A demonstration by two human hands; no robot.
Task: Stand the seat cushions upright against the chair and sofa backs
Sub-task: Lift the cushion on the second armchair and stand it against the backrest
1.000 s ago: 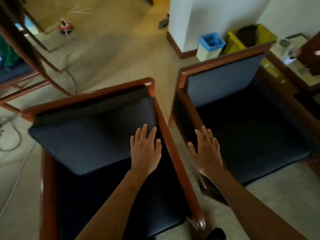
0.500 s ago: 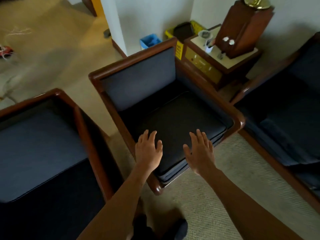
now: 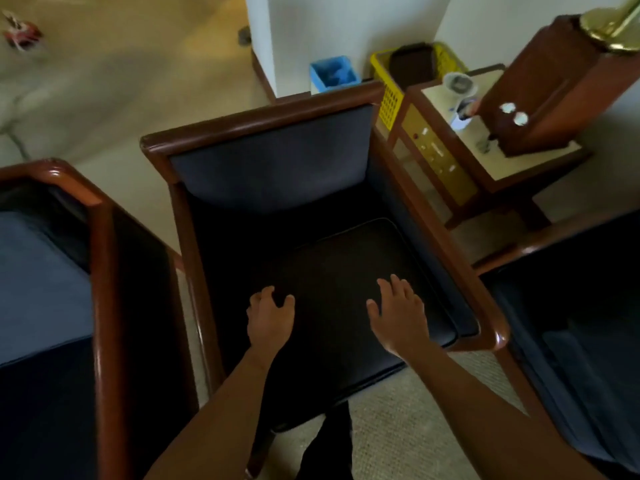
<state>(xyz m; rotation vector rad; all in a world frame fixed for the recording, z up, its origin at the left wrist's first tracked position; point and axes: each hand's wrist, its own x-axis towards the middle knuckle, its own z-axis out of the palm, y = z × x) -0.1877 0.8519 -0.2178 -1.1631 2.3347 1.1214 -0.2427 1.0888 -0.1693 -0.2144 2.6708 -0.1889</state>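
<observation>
A wooden armchair [image 3: 263, 124] with a blue padded back stands in the middle. Its dark seat cushion [image 3: 339, 271] lies flat on the seat. My left hand [image 3: 269, 318] hovers over the cushion's front left part with fingers curled and apart. My right hand [image 3: 398, 313] is spread over the front right part, holding nothing. On the left armchair [image 3: 100, 258], a blue seat cushion [image 3: 38, 285] leans up against the back. A dark sofa [image 3: 581, 306] shows at the right edge.
A wooden side table [image 3: 512, 168] with a lamp base, a cup and a control panel stands right of the middle chair. Behind the chair are a blue bin [image 3: 332, 74], a yellow basket [image 3: 388, 95] and a white wall corner. Carpet covers the floor.
The view has swung right from the left armchair to the middle one. Both hands left the propped left cushion and now sit over the middle chair's flat cushion, the left fingers curling.
</observation>
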